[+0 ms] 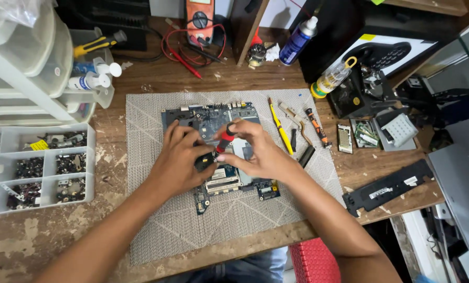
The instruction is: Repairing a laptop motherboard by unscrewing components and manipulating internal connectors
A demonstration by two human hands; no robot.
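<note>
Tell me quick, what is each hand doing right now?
Left hand: closed on a small black part over the circuit board.
Right hand: gripping a red-handled screwdriver, tip down at that part.

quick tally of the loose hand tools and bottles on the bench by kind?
Screwdrivers: 4, namely red one in the right hand, yellow and orange on the mat, yellow-handled in the bin.
Spray cans: 1.
Clear yellow-capped bottles: 1.
White bottles: 2.
Total: 8.

one circuit board (213, 116), two hands (178, 162) (258, 152), three screwdrivers (224, 139) (280, 127) (317, 127)
</note>
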